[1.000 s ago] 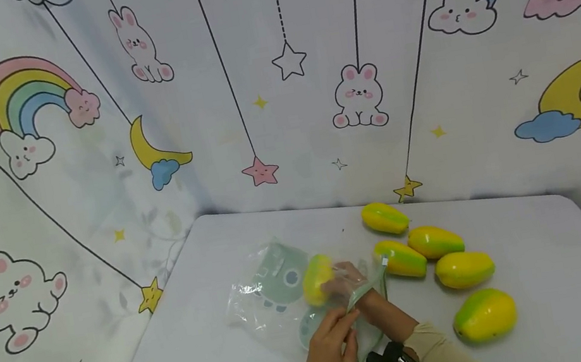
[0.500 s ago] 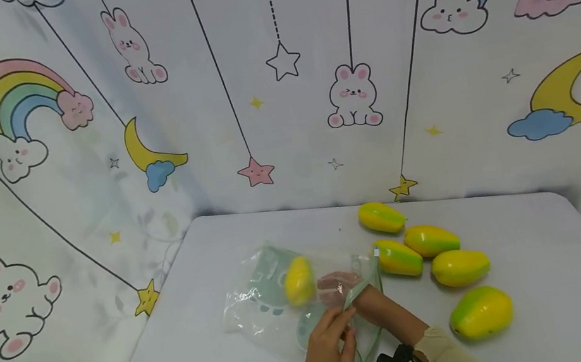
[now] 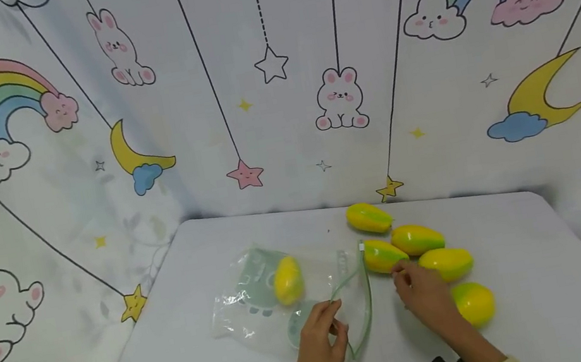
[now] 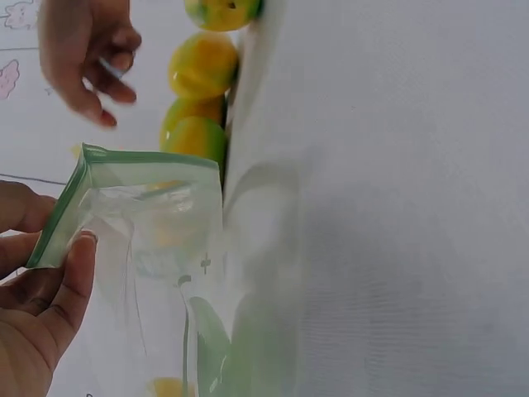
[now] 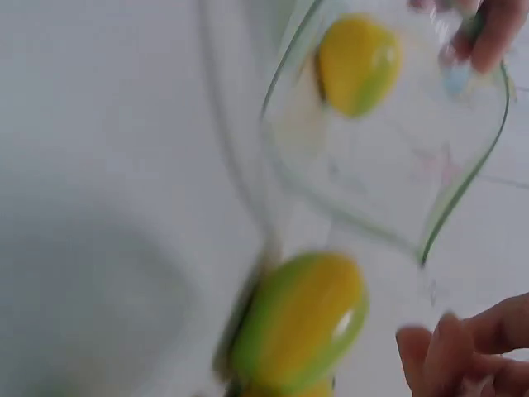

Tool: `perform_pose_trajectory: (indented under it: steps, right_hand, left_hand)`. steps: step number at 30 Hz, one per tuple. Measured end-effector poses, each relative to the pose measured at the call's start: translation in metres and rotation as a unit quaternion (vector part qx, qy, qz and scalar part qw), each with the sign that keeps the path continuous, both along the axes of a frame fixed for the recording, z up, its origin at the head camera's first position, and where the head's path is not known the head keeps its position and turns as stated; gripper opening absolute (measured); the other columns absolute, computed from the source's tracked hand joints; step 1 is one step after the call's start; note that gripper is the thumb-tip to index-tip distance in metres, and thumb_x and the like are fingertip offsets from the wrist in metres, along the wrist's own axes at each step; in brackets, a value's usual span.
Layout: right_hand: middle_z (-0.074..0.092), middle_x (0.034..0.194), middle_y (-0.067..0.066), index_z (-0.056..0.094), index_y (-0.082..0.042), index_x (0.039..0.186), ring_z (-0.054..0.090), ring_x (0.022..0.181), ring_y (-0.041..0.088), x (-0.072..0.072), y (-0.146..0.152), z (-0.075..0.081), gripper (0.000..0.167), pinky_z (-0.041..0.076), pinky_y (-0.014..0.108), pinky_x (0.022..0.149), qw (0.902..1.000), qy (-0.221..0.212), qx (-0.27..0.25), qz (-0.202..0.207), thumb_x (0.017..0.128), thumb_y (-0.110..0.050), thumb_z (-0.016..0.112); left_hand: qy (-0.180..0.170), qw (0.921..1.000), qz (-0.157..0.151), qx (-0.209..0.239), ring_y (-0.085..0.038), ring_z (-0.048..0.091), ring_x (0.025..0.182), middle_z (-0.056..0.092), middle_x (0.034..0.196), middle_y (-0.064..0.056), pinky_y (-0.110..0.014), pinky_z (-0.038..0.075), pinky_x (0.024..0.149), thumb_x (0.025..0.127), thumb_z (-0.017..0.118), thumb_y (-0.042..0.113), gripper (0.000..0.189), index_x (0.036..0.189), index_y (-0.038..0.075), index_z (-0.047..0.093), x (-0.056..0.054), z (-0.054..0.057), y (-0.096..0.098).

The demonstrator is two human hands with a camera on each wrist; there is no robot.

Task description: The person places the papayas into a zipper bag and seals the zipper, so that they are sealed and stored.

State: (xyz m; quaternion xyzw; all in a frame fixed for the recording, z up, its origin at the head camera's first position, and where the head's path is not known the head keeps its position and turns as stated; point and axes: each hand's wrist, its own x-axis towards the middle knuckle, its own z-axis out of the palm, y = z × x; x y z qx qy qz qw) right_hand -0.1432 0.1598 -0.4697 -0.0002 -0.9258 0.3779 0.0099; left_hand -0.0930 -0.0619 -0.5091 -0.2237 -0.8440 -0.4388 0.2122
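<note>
Head view: left hand (image 3: 317,346) pinches bag (image 3: 315,276) rim; right hand (image 3: 426,296), fingers loose, empty, near loose fruits (image 3: 452,261). Yellow fruit (image 3: 288,280) inside bag. Should pinch slip, mouth could sag closed; bumped fruits might roll.

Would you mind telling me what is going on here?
A person's left hand pinches the rim of a clear zip bag, holding its mouth open, with one papaya-like fruit inside. The right hand holds nothing and is near the other five fruits, which lie outside the bag on the white table.
</note>
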Motion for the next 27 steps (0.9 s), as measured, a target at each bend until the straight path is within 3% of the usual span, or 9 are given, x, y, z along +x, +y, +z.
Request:
perform_pose_trajectory:
  steps: [3, 6, 8, 10, 12, 15, 17, 20, 27]
  right_hand:
    - [0.062, 0.108, 0.021, 0.062, -0.002, 0.114, 0.060, 0.073, 0.030, 0.003, 0.025, 0.001, 0.027, 0.052, 0.040, 0.057, 0.9903, 0.046, 0.111, -0.068, 0.092, -0.018, 0.059]
    - [0.033, 0.142, 0.035, 0.054, 0.005, 0.124, 0.052, 0.099, 0.051, 0.006, 0.047, -0.007, 0.044, 0.050, 0.057, 0.072, 0.9790, 0.057, 0.158, -0.116, 0.088, -0.017, 0.064]
    - [0.014, 0.149, 0.039, 0.047, 0.009, 0.131, 0.041, 0.109, 0.062, 0.008, 0.059, -0.014, 0.058, 0.044, 0.067, 0.078, 0.9745, 0.044, 0.174, -0.134, 0.085, -0.019, 0.068]
    - [0.007, 0.148, 0.042, 0.038, 0.009, 0.137, 0.039, 0.107, 0.065, 0.011, 0.071, -0.021, 0.072, 0.044, 0.068, 0.075, 0.9723, 0.002, 0.186, -0.141, 0.084, -0.028, 0.072]
    - [0.005, 0.146, 0.045, 0.030, 0.009, 0.141, 0.039, 0.105, 0.066, 0.013, 0.084, -0.028, 0.090, 0.045, 0.069, 0.072, 0.9705, -0.054, 0.184, -0.146, 0.083, -0.047, 0.072]
    - [0.026, 0.132, 0.046, 0.017, 0.009, 0.144, 0.053, 0.089, 0.054, 0.017, 0.100, -0.030, 0.116, 0.050, 0.056, 0.059, 0.9658, -0.144, 0.167, -0.137, 0.078, -0.075, 0.061]
    - [0.041, 0.120, 0.044, 0.014, 0.009, 0.144, 0.058, 0.080, 0.044, 0.018, 0.107, -0.031, 0.126, 0.049, 0.048, 0.056, 0.9642, -0.181, 0.154, -0.118, 0.072, -0.087, 0.051]
    - [0.054, 0.109, 0.040, 0.015, 0.010, 0.144, 0.061, 0.081, 0.037, 0.019, 0.111, -0.032, 0.127, 0.051, 0.046, 0.061, 0.9653, -0.205, 0.137, -0.085, 0.072, -0.091, 0.045]
    - [0.043, 0.127, 0.046, 0.011, 0.003, 0.145, 0.053, 0.106, 0.055, 0.032, 0.113, -0.033, 0.115, 0.053, 0.058, 0.080, 0.9742, -0.200, 0.072, -0.076, 0.078, -0.078, 0.057]
  left_hand:
    - [-0.011, 0.9999, -0.001, 0.003, -0.004, 0.057, 0.075, 0.061, 0.111, -0.010, -0.011, 0.052, 0.068, 0.078, 0.075, -0.009, 0.043, 0.120, -0.004, 0.063, 0.000, -0.002, -0.001]
    - [-0.014, 0.9999, 0.007, 0.005, -0.003, 0.057, 0.075, 0.061, 0.110, -0.009, -0.012, 0.052, 0.068, 0.078, 0.074, -0.009, 0.042, 0.119, -0.003, 0.064, 0.001, -0.003, -0.002]
    - [-0.012, 0.9998, 0.013, 0.009, -0.003, 0.056, 0.075, 0.062, 0.109, -0.008, -0.012, 0.052, 0.067, 0.078, 0.074, -0.009, 0.042, 0.118, -0.003, 0.065, 0.002, -0.004, -0.003]
    - [-0.010, 0.9997, 0.017, 0.012, -0.003, 0.056, 0.075, 0.061, 0.109, -0.007, -0.012, 0.052, 0.067, 0.078, 0.074, -0.010, 0.042, 0.118, -0.003, 0.065, 0.003, -0.004, -0.004]
    - [-0.009, 0.9997, 0.016, 0.014, -0.003, 0.057, 0.075, 0.061, 0.109, -0.007, -0.012, 0.052, 0.067, 0.078, 0.074, -0.010, 0.042, 0.118, -0.003, 0.065, 0.003, -0.003, -0.005]
    - [-0.010, 0.9997, 0.016, 0.013, -0.004, 0.057, 0.076, 0.061, 0.110, -0.008, -0.012, 0.052, 0.067, 0.078, 0.073, -0.010, 0.042, 0.119, -0.003, 0.064, 0.002, -0.003, -0.006]
    - [-0.008, 0.9997, 0.018, 0.011, -0.003, 0.056, 0.075, 0.061, 0.109, -0.008, -0.013, 0.052, 0.067, 0.078, 0.074, -0.010, 0.042, 0.119, -0.003, 0.064, 0.001, -0.004, -0.007]
    - [-0.005, 0.9996, 0.026, 0.008, -0.003, 0.056, 0.075, 0.061, 0.108, -0.006, -0.012, 0.052, 0.066, 0.078, 0.074, -0.010, 0.042, 0.118, -0.003, 0.064, 0.002, -0.005, -0.007]
    - [-0.014, 0.9994, 0.029, 0.010, -0.002, 0.055, 0.075, 0.061, 0.108, -0.007, -0.013, 0.052, 0.064, 0.078, 0.074, -0.009, 0.041, 0.118, -0.003, 0.064, 0.004, -0.005, -0.009]
